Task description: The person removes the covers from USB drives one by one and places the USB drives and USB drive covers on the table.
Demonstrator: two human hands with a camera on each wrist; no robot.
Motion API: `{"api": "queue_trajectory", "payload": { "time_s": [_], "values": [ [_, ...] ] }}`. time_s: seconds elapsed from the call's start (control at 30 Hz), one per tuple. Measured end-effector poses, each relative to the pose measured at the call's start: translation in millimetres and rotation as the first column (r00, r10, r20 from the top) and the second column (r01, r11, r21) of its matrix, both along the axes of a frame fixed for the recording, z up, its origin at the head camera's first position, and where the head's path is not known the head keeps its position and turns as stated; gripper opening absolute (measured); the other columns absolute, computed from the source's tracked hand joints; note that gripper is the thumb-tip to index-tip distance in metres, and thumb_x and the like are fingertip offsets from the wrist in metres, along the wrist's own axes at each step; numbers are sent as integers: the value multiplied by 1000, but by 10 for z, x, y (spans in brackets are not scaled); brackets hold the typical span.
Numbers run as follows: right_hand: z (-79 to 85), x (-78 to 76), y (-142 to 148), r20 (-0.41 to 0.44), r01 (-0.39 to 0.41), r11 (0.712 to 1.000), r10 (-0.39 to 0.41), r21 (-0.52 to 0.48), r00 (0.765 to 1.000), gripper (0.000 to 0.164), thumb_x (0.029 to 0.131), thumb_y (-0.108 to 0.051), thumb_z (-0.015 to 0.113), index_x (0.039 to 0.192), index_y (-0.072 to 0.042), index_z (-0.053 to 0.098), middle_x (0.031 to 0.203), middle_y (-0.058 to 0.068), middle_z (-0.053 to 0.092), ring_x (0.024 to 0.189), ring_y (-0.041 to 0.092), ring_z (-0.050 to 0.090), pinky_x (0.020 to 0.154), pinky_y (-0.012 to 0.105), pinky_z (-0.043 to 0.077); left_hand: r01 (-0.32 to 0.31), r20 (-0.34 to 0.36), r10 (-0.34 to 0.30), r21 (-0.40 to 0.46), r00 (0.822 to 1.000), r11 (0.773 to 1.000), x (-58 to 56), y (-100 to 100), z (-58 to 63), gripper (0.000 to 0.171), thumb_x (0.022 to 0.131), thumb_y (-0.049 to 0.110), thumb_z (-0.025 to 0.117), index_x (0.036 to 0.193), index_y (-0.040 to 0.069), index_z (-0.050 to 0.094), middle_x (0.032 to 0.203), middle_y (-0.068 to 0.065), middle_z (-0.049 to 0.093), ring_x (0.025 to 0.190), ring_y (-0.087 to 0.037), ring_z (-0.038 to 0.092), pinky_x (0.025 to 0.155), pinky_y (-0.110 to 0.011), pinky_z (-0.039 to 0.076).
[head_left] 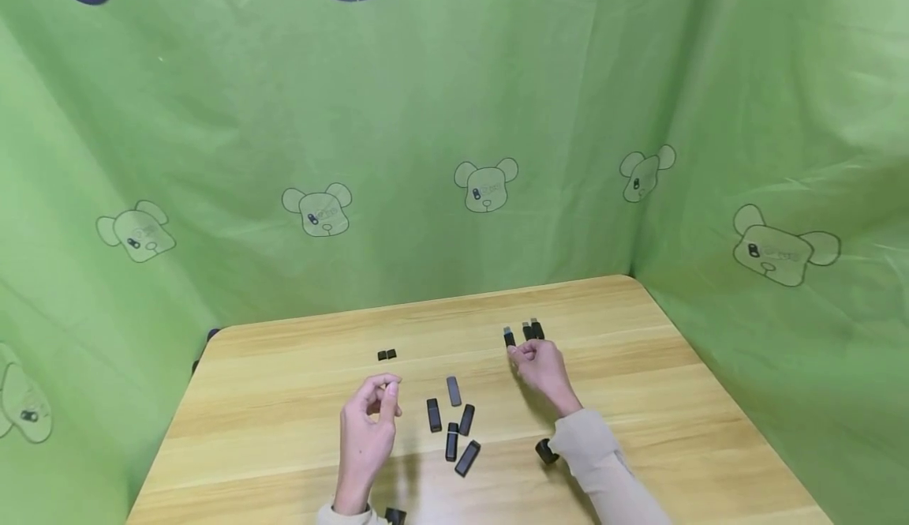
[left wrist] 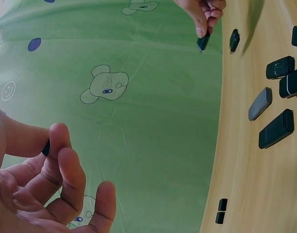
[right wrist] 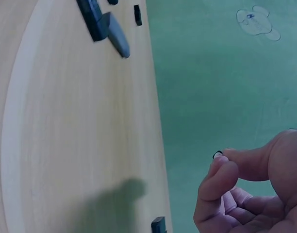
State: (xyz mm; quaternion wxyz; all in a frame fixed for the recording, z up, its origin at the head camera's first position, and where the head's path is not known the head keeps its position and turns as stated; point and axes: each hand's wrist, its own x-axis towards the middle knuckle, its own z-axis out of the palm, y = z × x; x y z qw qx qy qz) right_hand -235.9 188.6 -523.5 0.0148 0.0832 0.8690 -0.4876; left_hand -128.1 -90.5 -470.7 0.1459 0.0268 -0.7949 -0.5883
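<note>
My right hand point(head_left: 543, 369) pinches a black USB stick point(head_left: 509, 339) between thumb and fingers, its plug pointing away from me, above the far right of the table. Just beyond it two uncapped USB sticks point(head_left: 537, 329) lie side by side, plugs outward. My left hand point(head_left: 365, 434) is raised at the left of the middle. Its thumb and index finger pinch a small dark cap point(left wrist: 46, 148), mostly hidden by the fingertips. Two small black caps point(head_left: 387, 354) lie beyond that hand. Between the hands lie several capped USB sticks, among them a grey one point(head_left: 454, 391) and black ones point(head_left: 434, 415).
The wooden table point(head_left: 270, 399) has rounded far corners. A green curtain point(head_left: 398, 256) with bear-head drawings hangs behind it and at both sides. Black devices point(head_left: 546, 451) are worn at the wrists, below the sleeves.
</note>
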Motion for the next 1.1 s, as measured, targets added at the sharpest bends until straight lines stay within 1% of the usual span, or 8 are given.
{"api": "queue_trajectory", "payload": {
  "time_s": [0.13, 0.2, 0.43, 0.63, 0.7, 0.77, 0.9, 1.1],
  "values": [
    [-45, -58, 31, 18, 14, 1000, -14, -3, 1000, 28, 100, -23, 64, 101, 4, 70, 87, 19, 71, 61, 13, 57, 51, 22, 45, 1, -6, -1, -7, 1000, 1000, 1, -5, -11, 12, 99, 11, 63, 106, 16, 71, 69, -4, 66, 69, -8, 60, 81, -27, 48],
    [-79, -89, 48, 25, 25, 1000, -25, 12, 999, 28, 99, -24, 65, 100, 3, 71, 87, 19, 72, 61, 13, 56, 52, 22, 44, 4, -4, -4, -13, 1000, 1000, -2, -5, -21, 13, 98, 10, 63, 107, 16, 71, 70, -4, 66, 70, -8, 60, 81, -27, 48],
    [-209, -190, 91, 45, 63, 996, -66, 57, 997, 27, 97, -25, 69, 96, 2, 73, 90, 18, 75, 67, 17, 61, 57, 24, 47, 6, 13, -6, -8, 1000, 1000, -5, 2, -46, 15, 98, 8, 63, 107, 16, 71, 74, -14, 68, 69, -9, 61, 85, -30, 48],
    [-303, -274, 130, 72, 75, 995, -80, 70, 994, 30, 98, -27, 67, 100, 2, 73, 85, 17, 76, 61, 16, 64, 53, 24, 48, 4, 16, -4, -13, 1000, 1000, -9, 10, -45, 15, 98, 8, 63, 107, 17, 71, 71, -6, 67, 70, -12, 63, 84, -29, 48],
    [-330, -301, 140, 85, 76, 995, -82, 71, 993, 30, 98, -28, 67, 98, 2, 74, 83, 15, 76, 58, 15, 62, 50, 23, 46, 5, 15, -5, -13, 1000, 1000, -15, 10, -45, 15, 98, 8, 63, 107, 17, 71, 71, -5, 67, 71, -12, 63, 83, -28, 49],
    [-354, -322, 149, 105, 79, 994, -86, 71, 991, 30, 97, -28, 68, 95, 1, 74, 80, 13, 76, 54, 13, 59, 48, 23, 44, 9, 22, -9, -7, 1000, 1000, -17, 13, -45, 15, 98, 8, 63, 108, 16, 71, 72, -6, 67, 71, -13, 63, 82, -27, 49],
    [-383, -346, 161, 120, 78, 994, -87, 83, 989, 30, 96, -28, 70, 89, 0, 75, 72, 10, 74, 50, 12, 56, 47, 24, 42, 17, 35, -17, 2, 999, 1000, -18, 24, -43, 15, 98, 9, 63, 108, 16, 71, 73, -8, 68, 70, -14, 64, 80, -24, 51],
    [-412, -378, 171, 123, 80, 992, -92, 101, 988, 32, 96, -30, 70, 84, -1, 75, 59, 5, 69, 47, 12, 55, 46, 24, 41, 22, 20, -22, -2, 1000, 1000, -32, 25, -58, 13, 98, 10, 64, 108, 16, 71, 72, -6, 68, 68, -8, 62, 79, -23, 51]
  ]
}}
